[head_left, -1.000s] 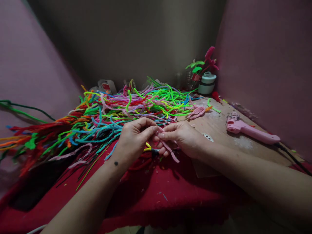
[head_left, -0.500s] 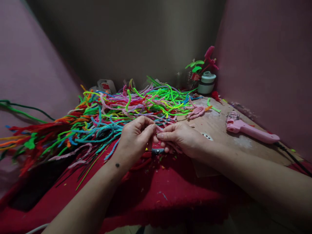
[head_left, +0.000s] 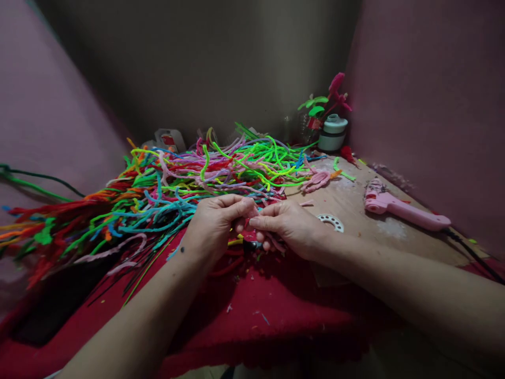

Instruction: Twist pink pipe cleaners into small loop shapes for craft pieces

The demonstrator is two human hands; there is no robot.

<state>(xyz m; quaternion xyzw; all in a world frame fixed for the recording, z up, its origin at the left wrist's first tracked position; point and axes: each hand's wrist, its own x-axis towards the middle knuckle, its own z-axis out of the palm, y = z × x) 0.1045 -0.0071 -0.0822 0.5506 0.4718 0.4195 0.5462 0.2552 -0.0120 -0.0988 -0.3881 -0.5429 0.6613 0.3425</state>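
Over the near edge of the pile of fuzzy stems, both hands meet at the centre. My left hand pinches a pink fuzzy stem between thumb and forefinger. Close against it, my right hand grips the same pink piece, and pink strands hang under its curled fingers. Much of the pink piece is hidden by the fingers. Below the hands lies a small dark tool, mostly covered, with a bit of yellow beside it.
A pink glue gun with a black cord rests on the board at right. Near it are a white holed ring and a pink looped piece. A lidded jar stands behind. Red cloth covers the front.
My left hand has shifted slightly left and down, and its fingers have drawn closer together. More of the white ring shows beside my right wrist. The whole view has moved a little.
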